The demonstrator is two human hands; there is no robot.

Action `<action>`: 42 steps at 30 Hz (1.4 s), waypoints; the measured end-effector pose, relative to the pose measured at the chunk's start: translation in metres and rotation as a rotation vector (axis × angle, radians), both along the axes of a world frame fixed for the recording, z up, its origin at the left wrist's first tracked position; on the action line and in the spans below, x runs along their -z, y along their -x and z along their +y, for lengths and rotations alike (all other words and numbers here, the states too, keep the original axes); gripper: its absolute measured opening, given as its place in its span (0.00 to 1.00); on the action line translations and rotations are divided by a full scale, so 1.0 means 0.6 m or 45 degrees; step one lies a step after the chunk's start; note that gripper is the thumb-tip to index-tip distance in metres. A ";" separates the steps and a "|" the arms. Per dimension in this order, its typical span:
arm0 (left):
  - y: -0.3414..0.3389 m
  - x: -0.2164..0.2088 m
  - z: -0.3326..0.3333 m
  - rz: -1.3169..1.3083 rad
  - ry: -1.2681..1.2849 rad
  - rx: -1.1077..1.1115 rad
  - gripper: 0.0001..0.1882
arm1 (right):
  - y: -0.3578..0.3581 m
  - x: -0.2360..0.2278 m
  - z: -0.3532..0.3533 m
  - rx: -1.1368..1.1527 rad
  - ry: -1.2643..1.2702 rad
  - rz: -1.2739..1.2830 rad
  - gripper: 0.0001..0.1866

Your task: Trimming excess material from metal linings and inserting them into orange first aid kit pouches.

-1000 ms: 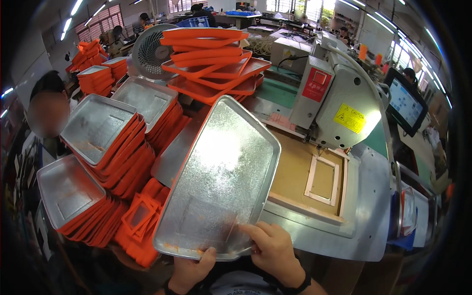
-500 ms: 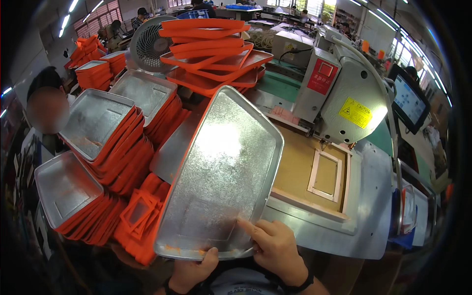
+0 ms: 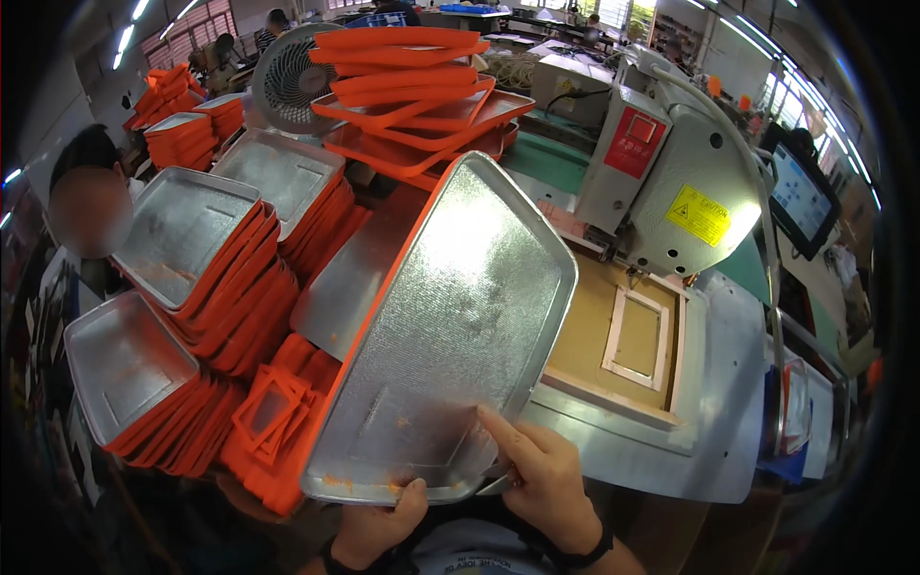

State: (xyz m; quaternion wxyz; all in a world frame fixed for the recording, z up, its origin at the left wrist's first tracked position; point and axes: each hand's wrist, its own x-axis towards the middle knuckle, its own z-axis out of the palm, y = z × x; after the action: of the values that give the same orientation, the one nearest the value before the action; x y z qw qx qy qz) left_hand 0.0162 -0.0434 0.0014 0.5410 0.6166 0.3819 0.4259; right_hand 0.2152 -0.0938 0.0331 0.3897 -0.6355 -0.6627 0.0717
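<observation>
A large silver-faced, orange-backed tray-shaped panel (image 3: 450,297) stands tilted up in front of me, with a rectangular stitched or pressed outline on its lower part. My left hand (image 3: 379,522) grips its bottom edge, thumb on the silver face near some orange smudges. At the lower right of the panel, my right hand (image 3: 546,479) touches the silver face with an outstretched index finger. Its other fingers are curled, and a thin silver tip (image 3: 494,487) shows beside them; what it belongs to is hidden.
Stacks of similar panels (image 3: 192,230) stand at the left, beside small orange frames (image 3: 268,412). More orange pieces (image 3: 402,86) are piled at the back by a fan (image 3: 292,81). On the right, a grey sewing machine (image 3: 700,182) rises over a clamp frame (image 3: 661,422); a screen (image 3: 800,192) stands beyond.
The panel's top has swung slightly right and its face has turned, so the bright reflection sits higher. My right index finger has slid a little up and right; my left hand keeps its grip.
</observation>
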 end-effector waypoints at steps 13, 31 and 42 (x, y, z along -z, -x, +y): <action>-0.001 -0.002 0.004 0.009 -0.066 0.040 0.14 | -0.007 0.007 0.002 -0.091 -0.089 -0.069 0.33; 0.000 0.002 0.006 0.040 -0.014 0.020 0.12 | -0.006 0.002 -0.007 -0.110 0.039 -0.025 0.32; -0.007 0.001 0.008 -0.153 0.088 -0.082 0.14 | 0.009 -0.006 -0.010 -0.100 0.041 -0.104 0.34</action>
State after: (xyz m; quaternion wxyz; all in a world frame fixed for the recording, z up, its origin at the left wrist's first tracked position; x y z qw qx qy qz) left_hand 0.0204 -0.0387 0.0009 0.5697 0.5584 0.3829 0.4659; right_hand 0.2100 -0.0999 0.0367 0.3490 -0.6177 -0.7011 0.0718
